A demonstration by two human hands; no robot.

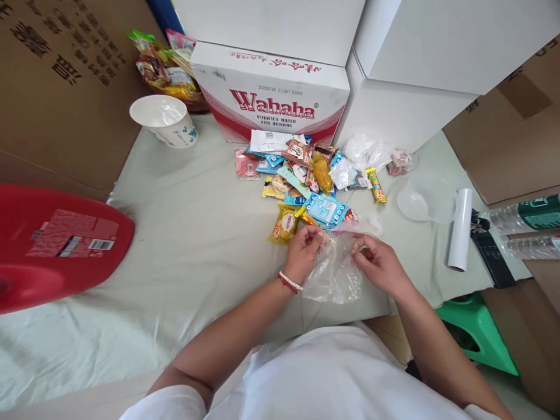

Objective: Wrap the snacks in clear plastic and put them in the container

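Observation:
A clear plastic bag (333, 279) lies crumpled on the cloth close to my body. My left hand (303, 255), with beaded bracelets at the wrist, pinches the bag's upper left edge. At the opposite edge, my right hand (377, 263) has its thumb and fingers closed on the film. Just beyond my hands is a heap of wrapped snacks, with a blue packet (326, 211) at its near side. A yellow-wrapped cake (285, 223) rests by my left fingertips. Behind the bag lies another piece of thin clear plastic (371, 223).
A white Wahaha carton (271, 96) stands behind the heap. To the left are a paper tub (168, 122) and a red container (65, 248). On the right sit a translucent bowl (426, 200), a white roll (460, 230) and plastic bottles (520, 217). A green stool (485, 332) stands below.

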